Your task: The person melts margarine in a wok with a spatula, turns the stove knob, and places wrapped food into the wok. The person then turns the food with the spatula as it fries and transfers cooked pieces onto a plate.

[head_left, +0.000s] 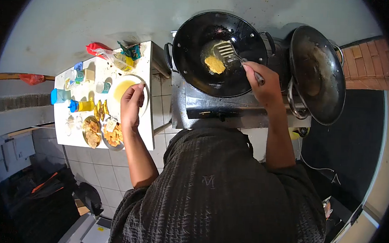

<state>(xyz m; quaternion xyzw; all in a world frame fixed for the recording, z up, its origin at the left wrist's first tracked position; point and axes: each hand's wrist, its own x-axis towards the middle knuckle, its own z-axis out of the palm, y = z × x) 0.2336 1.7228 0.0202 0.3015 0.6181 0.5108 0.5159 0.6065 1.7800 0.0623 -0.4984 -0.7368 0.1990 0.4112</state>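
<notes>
My right hand [264,84] is closed around the handle of a slotted metal spatula [227,50]. The spatula's head is inside a black wok [190,37], just above a golden piece of frying food [215,65] that lies in a little oil. My left hand [132,104] is raised beside the wok, over the edge of a white plate [143,108] with pale yellow liquid [120,90] in it. Its fingers are curled and pinched together; whether anything small is between them is hidden.
The wok sits on a metal stove [180,107]. A large dark lid or pan [322,80] leans to its right. On the white table [147,132] at left are a yellow bottle with a blue cap [83,105], bananas [100,111], a plate of orange pieces [113,137] and a plate of browned food [91,132].
</notes>
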